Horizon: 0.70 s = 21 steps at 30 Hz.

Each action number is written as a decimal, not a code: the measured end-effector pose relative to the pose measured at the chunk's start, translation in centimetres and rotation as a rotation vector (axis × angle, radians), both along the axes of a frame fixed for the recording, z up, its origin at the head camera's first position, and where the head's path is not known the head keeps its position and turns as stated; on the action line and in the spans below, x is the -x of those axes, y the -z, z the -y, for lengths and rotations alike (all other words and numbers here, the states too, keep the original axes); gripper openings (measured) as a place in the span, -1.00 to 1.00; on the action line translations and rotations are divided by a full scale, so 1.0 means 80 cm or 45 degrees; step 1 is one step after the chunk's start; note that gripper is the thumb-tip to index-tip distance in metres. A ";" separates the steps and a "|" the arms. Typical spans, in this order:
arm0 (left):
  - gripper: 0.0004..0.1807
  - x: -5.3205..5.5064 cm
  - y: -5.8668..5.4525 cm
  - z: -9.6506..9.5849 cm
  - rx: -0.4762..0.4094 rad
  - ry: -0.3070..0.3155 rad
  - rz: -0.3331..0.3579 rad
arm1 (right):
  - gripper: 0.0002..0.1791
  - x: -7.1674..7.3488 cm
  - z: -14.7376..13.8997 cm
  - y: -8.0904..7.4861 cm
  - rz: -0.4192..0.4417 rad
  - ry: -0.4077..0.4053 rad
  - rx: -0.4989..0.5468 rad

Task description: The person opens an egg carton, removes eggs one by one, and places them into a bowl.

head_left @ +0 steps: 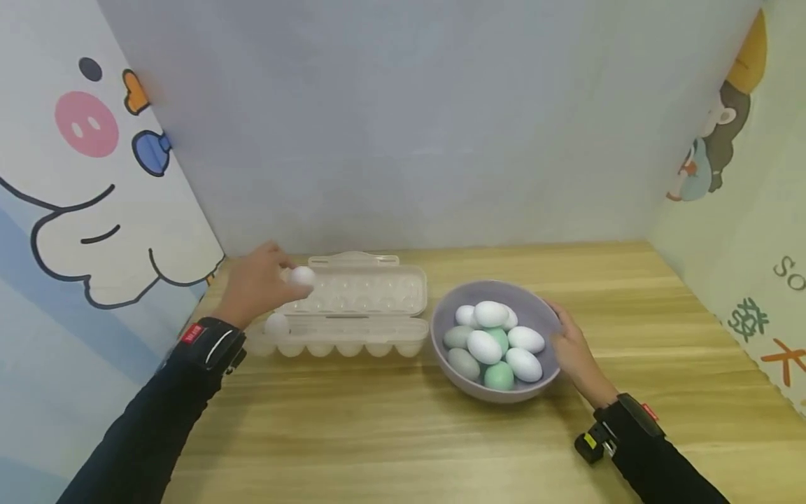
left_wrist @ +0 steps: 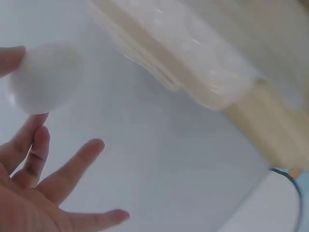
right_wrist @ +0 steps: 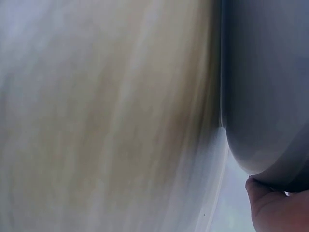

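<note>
My left hand [head_left: 252, 285] pinches a white egg [head_left: 303, 277] between thumb and fingertips, above the left end of a clear plastic egg carton [head_left: 352, 327]. In the left wrist view the egg [left_wrist: 46, 79] sits at the thumb tip while other fingers spread away from it. The carton lies unfolded, and another white egg [head_left: 276, 325] is in the left end of its front half. My right hand [head_left: 576, 353] holds the right rim of a purple-grey bowl [head_left: 497, 396]. Several white, green and greyish eggs [head_left: 485, 347] are piled inside the bowl.
The carton and bowl stand side by side on a wood-grain table [head_left: 378, 441]. A plain grey wall [head_left: 403, 140] rises behind it. Printed cartoon panels flank the table, a pig-nosed figure [head_left: 87, 124] on the left and a child figure [head_left: 714, 143] on the right.
</note>
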<state>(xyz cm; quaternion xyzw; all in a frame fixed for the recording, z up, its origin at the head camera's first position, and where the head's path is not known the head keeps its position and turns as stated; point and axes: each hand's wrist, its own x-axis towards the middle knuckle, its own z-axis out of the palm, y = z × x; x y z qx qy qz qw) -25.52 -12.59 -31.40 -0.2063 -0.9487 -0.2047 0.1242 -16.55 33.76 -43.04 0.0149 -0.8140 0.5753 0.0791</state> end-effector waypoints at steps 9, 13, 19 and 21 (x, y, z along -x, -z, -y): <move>-0.63 -0.006 -0.012 -0.141 -0.183 0.459 -0.005 | -0.30 -0.001 -0.003 -0.013 0.075 -0.004 0.047; -0.62 -0.015 -0.013 -0.214 -0.048 0.663 -0.024 | -0.31 -0.001 -0.006 -0.016 0.067 0.006 0.050; -0.60 -0.025 0.000 -0.299 0.232 0.931 -0.027 | -0.34 0.001 -0.003 -0.008 0.024 0.006 0.045; -0.61 -0.026 0.007 -0.320 0.320 0.997 -0.058 | -0.35 0.001 -0.002 -0.005 0.007 0.004 0.043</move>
